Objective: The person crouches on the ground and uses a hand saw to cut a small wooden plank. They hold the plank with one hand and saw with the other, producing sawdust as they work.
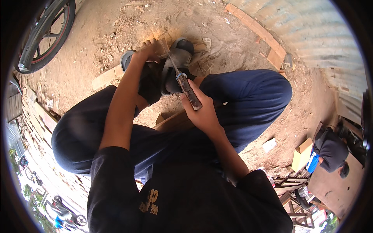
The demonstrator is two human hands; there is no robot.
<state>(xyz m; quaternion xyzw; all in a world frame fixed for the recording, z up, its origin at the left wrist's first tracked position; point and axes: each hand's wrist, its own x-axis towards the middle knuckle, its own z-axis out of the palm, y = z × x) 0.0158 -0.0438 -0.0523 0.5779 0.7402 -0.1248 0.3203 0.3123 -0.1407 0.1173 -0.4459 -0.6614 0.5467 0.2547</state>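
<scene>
My right hand [202, 110] is wrapped round the worn, dark handle of a narrow-bladed hand tool [189, 91]. A light-blue collar sits where its thin metal blade begins. The blade points away from me, and its far end reaches a small wooden block [161, 47]. My left hand [148, 51] grips that block from the left, fingers closed. Whether the blade touches or cuts the wood cannot be told. Both hands are above my feet, which wear dark sandals [182, 58]. A wooden plank [107, 78] runs beneath them, with orange-brown dust just beyond.
A wheel [58, 35] stands at the far left. Bricks [252, 25] edge the ground along a corrugated metal sheet [311, 31]. At the lower right, another person [330, 149] bends near a cardboard box [302, 155] and a wooden table [338, 186]. Parked motorbikes [64, 211] show lower left.
</scene>
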